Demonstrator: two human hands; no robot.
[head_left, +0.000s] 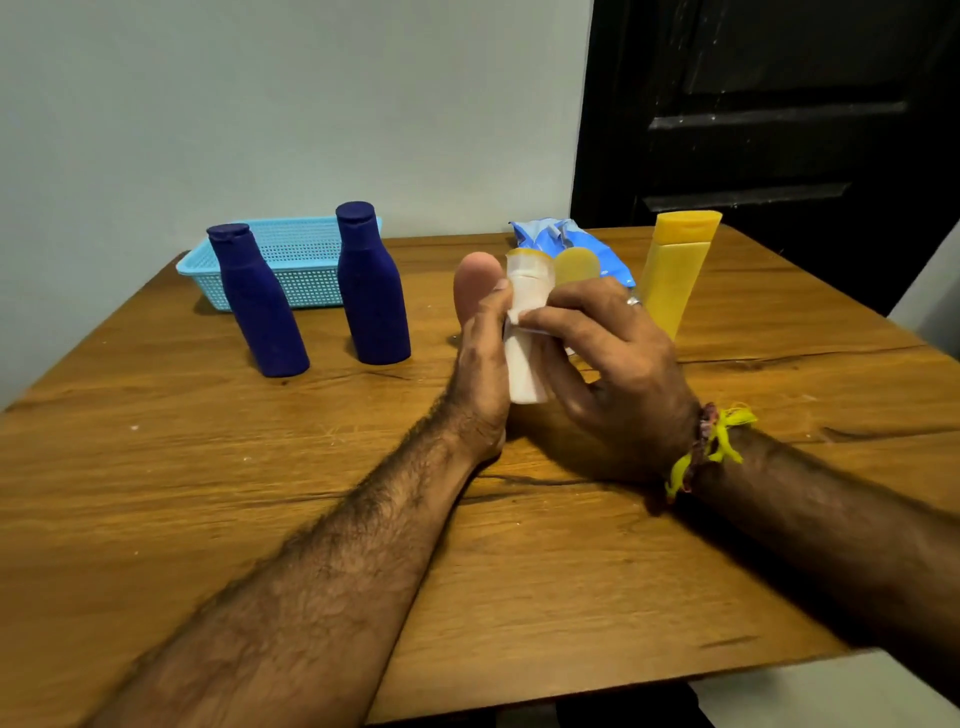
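A small white bottle (525, 364) with a yellowish flip cap, its lid hanging open to the right, stands between both hands above the wooden table (260, 493). My left hand (480, 353) grips the bottle from the left, thumb on its upper part. My right hand (608, 374) pinches a white wipe or label (519, 314) against the bottle's front. A ring shows on a right finger. The bottle's lower right side is hidden by my fingers.
Two dark blue bottles (257, 306) (371, 286) stand at the left, in front of a light blue mesh basket (306, 249). A tall yellow bottle (675, 275) stands at the right, beside a blue-and-white packet (571, 244). A dark door is behind.
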